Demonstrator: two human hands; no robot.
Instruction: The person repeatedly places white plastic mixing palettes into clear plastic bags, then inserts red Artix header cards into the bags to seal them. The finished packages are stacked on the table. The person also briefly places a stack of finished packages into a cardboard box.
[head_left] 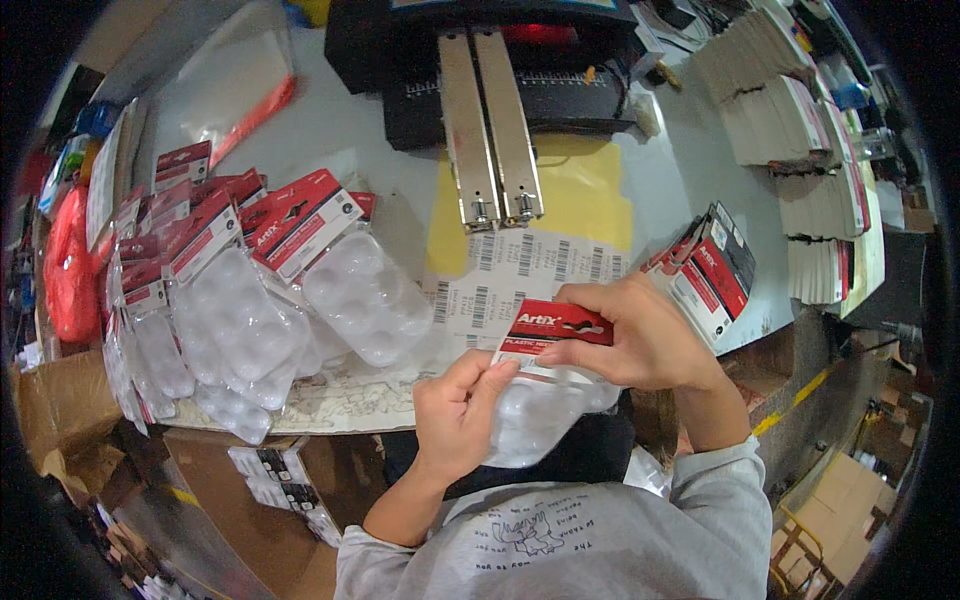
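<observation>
Over the table's front edge I hold a clear-bagged white plastic paint palette [535, 425] with a red and white header card [553, 322]. My left hand [458, 412] pinches the card's lower left corner between thumb and fingers. Gripping the card's right side is my right hand [640, 335], its thumb in front and fingers behind. The bag hangs below the card, partly behind the hands. Loose red and white header cards [715, 285] lie just right of my right hand. To the left, a heap of similar carded palettes [235, 310] covers the table edge.
A black machine [510, 105] with two metal rails [488, 130] stands at the back centre. Sheets of barcode labels [515, 270] lie on a yellow patch [590, 190]. Tall card stacks [825, 200] line the right side. A red bundle [70, 265] sits far left; cardboard boxes [845, 500] are on the floor.
</observation>
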